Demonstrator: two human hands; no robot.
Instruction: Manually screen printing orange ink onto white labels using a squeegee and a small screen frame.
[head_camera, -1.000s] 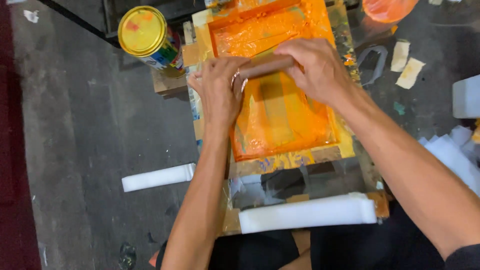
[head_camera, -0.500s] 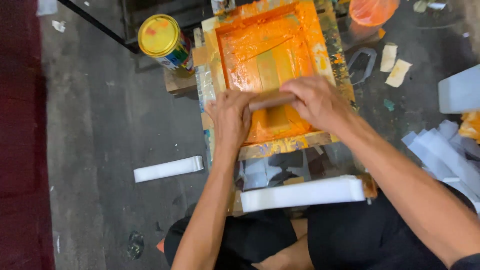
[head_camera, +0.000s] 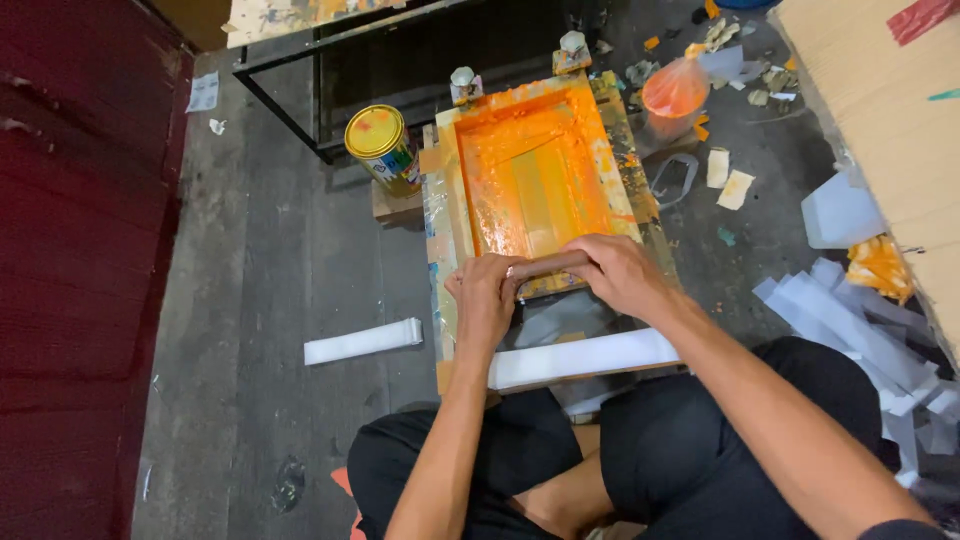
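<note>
Grey concrete floor (head_camera: 260, 270) — dark red wall (head_camera: 70, 250) beside it.

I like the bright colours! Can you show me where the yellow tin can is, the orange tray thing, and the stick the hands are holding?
Yellow tin can (head_camera: 375, 134): head view, on its round yellow lid.
Orange screen frame (head_camera: 530, 170): head view, on its paint-covered inside.
Squeegee bar (head_camera: 548, 266): head view, on the stretch showing between the two hands.

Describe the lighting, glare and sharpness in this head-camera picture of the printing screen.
Head view: light falls even and soft; the orange-inked screen frame shows wet sheen, not hard glare. Left hand and right hand on the squeegee look fairly sharp; the red wall sits dim.
</note>
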